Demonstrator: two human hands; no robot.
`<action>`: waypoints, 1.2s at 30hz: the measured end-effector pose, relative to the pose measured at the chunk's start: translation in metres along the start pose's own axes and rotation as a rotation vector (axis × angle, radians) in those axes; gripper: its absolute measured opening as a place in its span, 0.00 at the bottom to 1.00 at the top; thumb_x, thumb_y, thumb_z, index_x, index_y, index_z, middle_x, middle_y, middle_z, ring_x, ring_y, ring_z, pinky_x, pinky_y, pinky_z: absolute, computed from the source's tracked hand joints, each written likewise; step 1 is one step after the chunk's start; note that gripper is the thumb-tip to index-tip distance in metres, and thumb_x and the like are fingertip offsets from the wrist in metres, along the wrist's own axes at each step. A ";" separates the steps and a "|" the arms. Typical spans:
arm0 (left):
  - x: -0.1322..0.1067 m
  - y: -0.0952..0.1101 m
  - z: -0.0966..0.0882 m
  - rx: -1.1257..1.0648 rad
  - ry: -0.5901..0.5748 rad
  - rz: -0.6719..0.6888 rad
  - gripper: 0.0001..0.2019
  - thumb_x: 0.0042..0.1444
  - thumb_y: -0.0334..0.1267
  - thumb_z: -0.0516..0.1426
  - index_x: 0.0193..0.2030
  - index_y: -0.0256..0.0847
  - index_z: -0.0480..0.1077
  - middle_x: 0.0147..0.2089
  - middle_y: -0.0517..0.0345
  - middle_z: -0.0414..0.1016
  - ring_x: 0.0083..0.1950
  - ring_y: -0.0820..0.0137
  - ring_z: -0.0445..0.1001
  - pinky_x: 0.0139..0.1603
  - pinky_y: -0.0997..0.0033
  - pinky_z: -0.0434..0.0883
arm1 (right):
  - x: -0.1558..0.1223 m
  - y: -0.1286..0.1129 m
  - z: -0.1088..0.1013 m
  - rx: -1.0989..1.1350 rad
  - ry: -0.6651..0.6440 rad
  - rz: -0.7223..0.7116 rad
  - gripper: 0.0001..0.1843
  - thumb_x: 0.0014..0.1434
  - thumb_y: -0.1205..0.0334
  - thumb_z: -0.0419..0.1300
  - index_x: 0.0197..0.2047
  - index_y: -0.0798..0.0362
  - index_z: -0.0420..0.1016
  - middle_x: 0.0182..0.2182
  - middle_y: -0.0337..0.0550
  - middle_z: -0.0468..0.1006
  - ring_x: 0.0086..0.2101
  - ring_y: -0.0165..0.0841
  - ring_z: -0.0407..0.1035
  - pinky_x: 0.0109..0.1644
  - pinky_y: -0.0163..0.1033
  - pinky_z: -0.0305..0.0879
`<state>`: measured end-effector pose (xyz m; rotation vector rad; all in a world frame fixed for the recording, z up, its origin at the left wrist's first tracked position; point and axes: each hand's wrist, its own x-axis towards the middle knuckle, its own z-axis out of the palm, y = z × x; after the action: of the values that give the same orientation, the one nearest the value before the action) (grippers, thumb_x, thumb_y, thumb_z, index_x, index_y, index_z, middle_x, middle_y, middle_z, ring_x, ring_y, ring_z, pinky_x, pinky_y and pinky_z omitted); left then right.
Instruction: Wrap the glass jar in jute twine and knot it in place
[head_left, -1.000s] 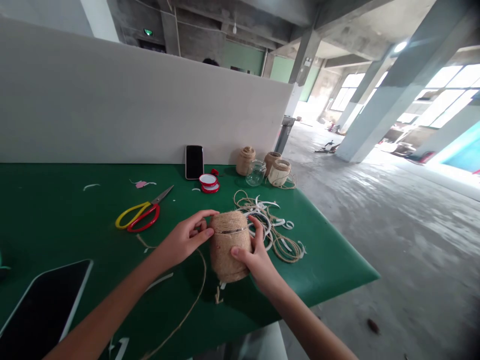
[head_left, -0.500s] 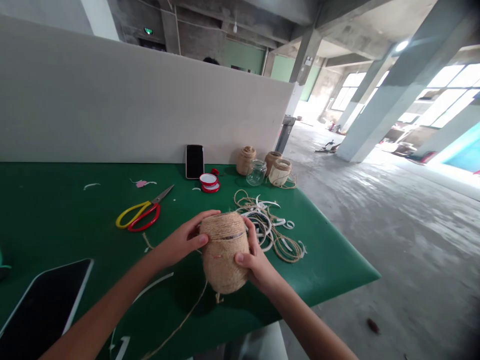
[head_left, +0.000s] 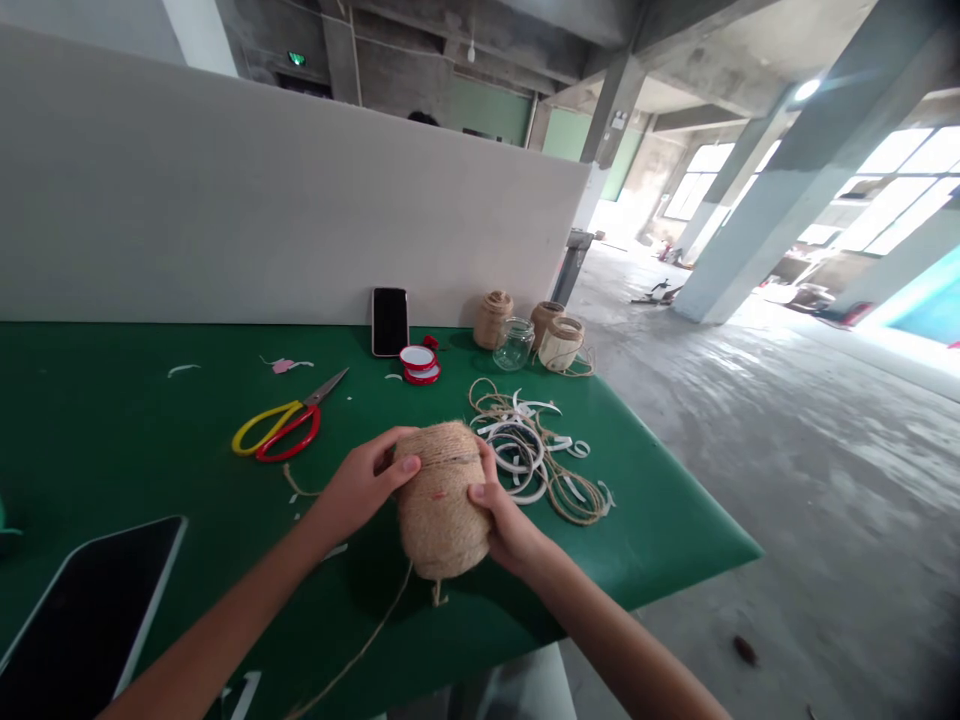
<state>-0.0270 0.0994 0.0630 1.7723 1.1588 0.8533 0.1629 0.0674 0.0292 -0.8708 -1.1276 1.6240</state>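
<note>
Between my two hands is a jar wrapped in jute twine point(head_left: 442, 515), tilted above the table. A thin dark gap runs between its upper windings, and a small reddish mark shows on its side. My left hand point(head_left: 373, 478) grips the upper left side, thumb on the twine. On the right side, my right hand point(head_left: 502, 515) presses its thumb against the windings, its fingers partly hidden behind. A loose twine strand point(head_left: 367, 645) trails from the jar's base toward the table's front edge, and a short knotted end hangs underneath.
Red-and-yellow scissors point(head_left: 289, 425) lie left of my hands. Coiled twine and white strips point(head_left: 536, 455) are on the right. Behind stand a glass jar point(head_left: 514, 345), twine-wrapped jars point(head_left: 493, 320), tape rolls point(head_left: 420, 365) and a phone point(head_left: 390, 322). A tablet point(head_left: 90, 610) lies front left.
The wrapped jar has shifted slightly left and tipped, and the dark gap in its windings looks narrower. Both hands keep their hold, moving with it.
</note>
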 end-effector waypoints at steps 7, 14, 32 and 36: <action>-0.002 -0.002 -0.005 0.061 -0.066 -0.089 0.27 0.51 0.51 0.55 0.55 0.37 0.62 0.48 0.50 0.73 0.47 0.61 0.72 0.44 0.67 0.70 | 0.010 0.009 -0.011 -0.242 -0.050 -0.147 0.38 0.52 0.58 0.57 0.61 0.49 0.40 0.54 0.49 0.60 0.54 0.37 0.60 0.59 0.47 0.53; -0.008 0.007 -0.004 0.254 -0.023 -0.107 0.26 0.52 0.54 0.52 0.54 0.40 0.63 0.35 0.56 0.75 0.34 0.65 0.73 0.31 0.72 0.68 | -0.020 -0.009 -0.006 -0.379 0.057 -0.172 0.42 0.54 0.62 0.55 0.64 0.46 0.33 0.59 0.47 0.56 0.60 0.35 0.51 0.64 0.48 0.43; -0.023 0.030 0.011 0.301 -0.049 -0.098 0.25 0.58 0.48 0.47 0.62 0.46 0.51 0.23 0.68 0.59 0.25 0.72 0.64 0.27 0.75 0.60 | -0.022 0.002 0.011 -0.460 0.280 -0.193 0.61 0.41 0.66 0.67 0.65 0.43 0.26 0.54 0.48 0.61 0.51 0.40 0.63 0.57 0.48 0.57; -0.024 0.028 0.003 0.296 -0.004 -0.069 0.24 0.58 0.47 0.48 0.61 0.47 0.53 0.23 0.69 0.57 0.24 0.74 0.61 0.27 0.77 0.59 | -0.022 0.002 0.009 -0.402 0.255 -0.198 0.61 0.41 0.66 0.67 0.65 0.43 0.26 0.55 0.47 0.60 0.53 0.40 0.61 0.59 0.49 0.53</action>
<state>-0.0220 0.0696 0.0848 1.9554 1.3927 0.6632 0.1607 0.0437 0.0313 -1.1473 -1.3310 1.1058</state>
